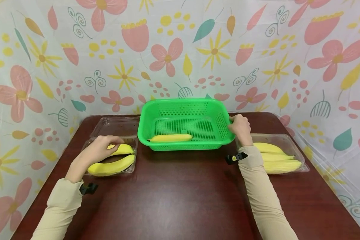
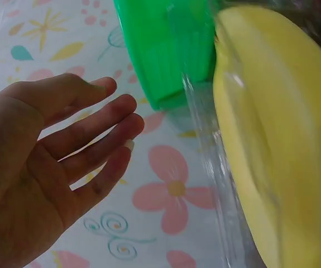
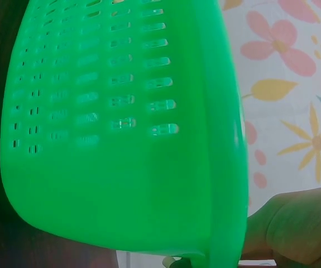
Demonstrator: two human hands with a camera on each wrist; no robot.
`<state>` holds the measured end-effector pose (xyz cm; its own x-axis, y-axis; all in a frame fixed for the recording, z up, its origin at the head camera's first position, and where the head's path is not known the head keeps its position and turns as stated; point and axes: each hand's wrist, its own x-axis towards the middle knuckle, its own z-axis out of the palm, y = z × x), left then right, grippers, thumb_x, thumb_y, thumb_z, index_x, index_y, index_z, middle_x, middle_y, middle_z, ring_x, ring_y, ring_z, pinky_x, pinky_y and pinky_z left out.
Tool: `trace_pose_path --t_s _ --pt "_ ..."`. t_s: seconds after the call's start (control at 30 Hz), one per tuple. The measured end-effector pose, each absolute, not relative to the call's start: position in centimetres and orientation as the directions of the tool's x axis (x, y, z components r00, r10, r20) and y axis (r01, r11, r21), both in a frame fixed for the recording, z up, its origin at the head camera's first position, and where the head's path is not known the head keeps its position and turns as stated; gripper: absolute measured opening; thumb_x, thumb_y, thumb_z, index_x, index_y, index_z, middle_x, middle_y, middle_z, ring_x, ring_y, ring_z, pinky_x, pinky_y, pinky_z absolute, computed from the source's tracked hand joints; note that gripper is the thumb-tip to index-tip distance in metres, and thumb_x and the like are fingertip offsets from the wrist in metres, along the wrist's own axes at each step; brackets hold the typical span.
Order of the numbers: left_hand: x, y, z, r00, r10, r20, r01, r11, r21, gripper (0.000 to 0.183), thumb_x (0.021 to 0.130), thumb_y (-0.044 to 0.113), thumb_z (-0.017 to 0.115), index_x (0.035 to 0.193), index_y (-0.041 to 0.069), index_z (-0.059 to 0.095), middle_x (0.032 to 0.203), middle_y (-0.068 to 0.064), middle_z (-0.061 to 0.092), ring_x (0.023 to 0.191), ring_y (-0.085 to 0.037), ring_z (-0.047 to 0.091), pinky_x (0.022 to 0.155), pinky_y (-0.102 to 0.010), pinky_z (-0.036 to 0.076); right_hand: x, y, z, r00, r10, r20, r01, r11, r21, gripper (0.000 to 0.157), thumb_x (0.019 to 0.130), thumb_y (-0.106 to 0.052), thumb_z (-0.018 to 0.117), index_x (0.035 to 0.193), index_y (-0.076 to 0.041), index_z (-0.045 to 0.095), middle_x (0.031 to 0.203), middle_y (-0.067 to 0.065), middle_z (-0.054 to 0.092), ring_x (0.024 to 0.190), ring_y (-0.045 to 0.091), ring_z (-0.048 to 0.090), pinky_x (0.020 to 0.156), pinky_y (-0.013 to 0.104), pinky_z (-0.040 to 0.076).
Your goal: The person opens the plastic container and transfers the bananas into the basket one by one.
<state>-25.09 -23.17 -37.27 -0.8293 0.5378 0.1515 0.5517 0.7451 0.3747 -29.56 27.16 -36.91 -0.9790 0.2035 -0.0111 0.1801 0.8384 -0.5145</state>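
My left hand (image 1: pixel 97 150) is over the left clear plastic box (image 1: pixel 135 141), with nothing between its loosely bent fingers. Two yellow bananas (image 1: pixel 112 167) lie in that box; the hand partly covers the farther one. In the left wrist view a large banana (image 2: pixel 277 123) sits beside the hand, apart from the fingers. With my right hand (image 1: pixel 240 129) I grip the right rim of a green perforated basket (image 1: pixel 186 146). Inside the basket, one banana (image 1: pixel 172 137) lies along the near side. The right wrist view shows the basket wall (image 3: pixel 115 190) close up, with the fingertips mostly hidden.
To the right, a second clear plastic box (image 1: pixel 305 168) holds several bananas (image 1: pixel 276 158), beneath and beside my right forearm. The left box's lid (image 1: pixel 117 126) is folded back on the dark brown table (image 1: pixel 180 196). A flower-patterned sheet (image 1: pixel 168 43) hangs around the table.
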Motion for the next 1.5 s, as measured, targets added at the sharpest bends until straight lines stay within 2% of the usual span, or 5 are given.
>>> trace_pose_path --t_s 0.4,0.6,1.1,1.2,1.5 --pt "-24.1 -25.8 -38.6 -0.872 0.486 -0.06 0.426 0.813 0.397 0.037 0.09 0.012 0.067 0.123 -0.003 0.061 0.122 -0.024 0.062 0.113 -0.047 0.055 0.088 -0.056 0.048 -29.5 27.1 -36.9 -0.979 0.201 -0.015 0.18 0.837 -0.517 0.051 0.088 -0.004 0.049 0.14 0.0 0.048 0.135 0.03 0.051 0.055 0.021 0.035 0.048 0.031 0.03" --pt "-24.8 -26.5 -38.9 -0.876 0.463 -0.134 0.378 0.833 0.405 0.04 0.09 0.013 0.066 0.126 -0.004 0.058 0.124 -0.026 0.06 0.114 -0.047 0.054 0.088 -0.055 0.049 -29.4 27.3 -36.9 -0.978 0.206 -0.032 0.192 0.83 -0.523 0.051 0.09 -0.005 0.049 0.14 0.0 0.048 0.136 0.03 0.051 0.051 0.018 0.03 0.047 0.03 0.029" --pt "-25.4 -26.4 -39.5 -0.844 0.483 -0.234 0.363 0.835 0.413 0.038 0.089 0.011 0.068 0.121 -0.007 0.061 0.115 -0.024 0.065 0.104 -0.04 0.062 0.084 -0.047 0.053 -29.7 27.3 -36.7 -0.979 0.203 -0.014 0.181 0.839 -0.514 0.051 0.089 -0.006 0.05 0.139 0.0 0.049 0.134 0.03 0.052 0.054 0.021 0.036 0.047 0.03 0.031" --pt "-25.3 -26.3 -39.6 -0.833 0.494 -0.249 0.365 0.829 0.424 0.037 0.09 0.01 0.066 0.122 -0.008 0.061 0.114 -0.024 0.065 0.101 -0.038 0.063 0.084 -0.045 0.054 -29.7 27.2 -36.7 -0.979 0.201 -0.016 0.18 0.836 -0.519 0.05 0.089 -0.006 0.05 0.139 0.0 0.049 0.135 0.03 0.052 0.051 0.019 0.032 0.047 0.03 0.03" --pt "-25.1 -26.1 -39.9 -0.791 0.539 -0.289 0.365 0.795 0.484 0.026 0.091 0.017 0.066 0.112 0.003 0.069 0.105 -0.007 0.069 0.093 -0.022 0.064 0.082 -0.043 0.052 -29.7 27.2 -37.1 -0.979 0.201 -0.022 0.183 0.833 -0.522 0.05 0.09 -0.006 0.049 0.14 0.0 0.049 0.135 0.029 0.052 0.048 0.016 0.026 0.046 0.029 0.027"
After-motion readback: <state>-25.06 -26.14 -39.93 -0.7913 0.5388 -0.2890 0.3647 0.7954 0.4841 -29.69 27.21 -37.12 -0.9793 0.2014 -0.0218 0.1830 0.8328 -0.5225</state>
